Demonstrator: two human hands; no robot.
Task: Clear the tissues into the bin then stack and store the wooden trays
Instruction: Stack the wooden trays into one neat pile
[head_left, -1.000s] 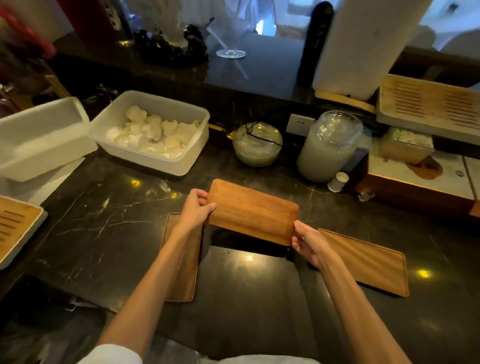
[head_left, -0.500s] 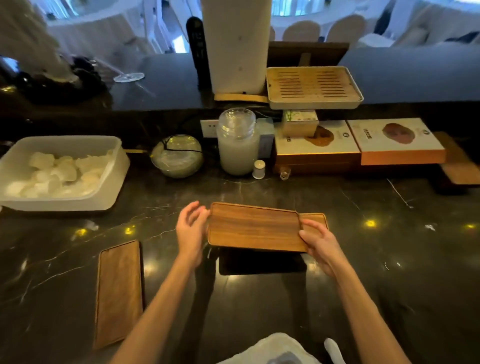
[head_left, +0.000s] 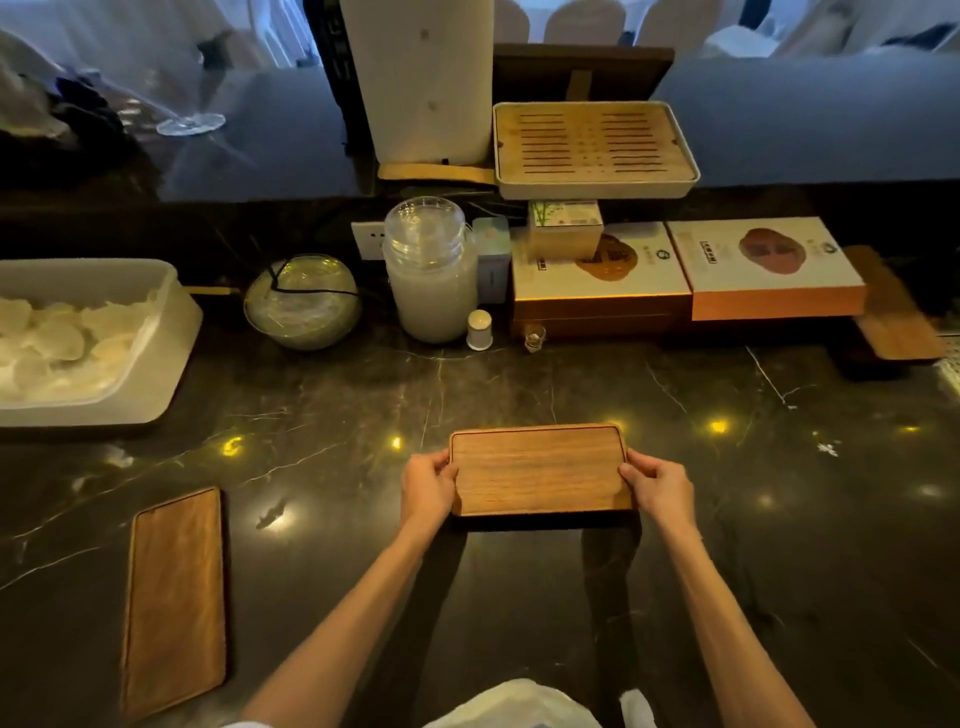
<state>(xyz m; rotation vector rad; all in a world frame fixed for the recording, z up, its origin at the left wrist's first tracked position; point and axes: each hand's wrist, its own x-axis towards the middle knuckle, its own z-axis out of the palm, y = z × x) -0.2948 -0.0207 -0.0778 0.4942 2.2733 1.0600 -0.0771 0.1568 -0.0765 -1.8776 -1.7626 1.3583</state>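
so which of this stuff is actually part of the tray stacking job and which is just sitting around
Part of the job:
- wooden tray held at its short ends by the left hand and right hand
- second wooden tray lying flat on the counter to the left

Just lying about:
- white tub
- glass jar
- glass bowl
- slatted tray
- two printed boxes

Glass jar (head_left: 431, 273) beside boxed goods (head_left: 769, 265)

Two wooden trays (head_left: 540, 473) (head_left: 176, 597), two boxes (head_left: 602, 270) (head_left: 769, 265), one jar (head_left: 431, 275)
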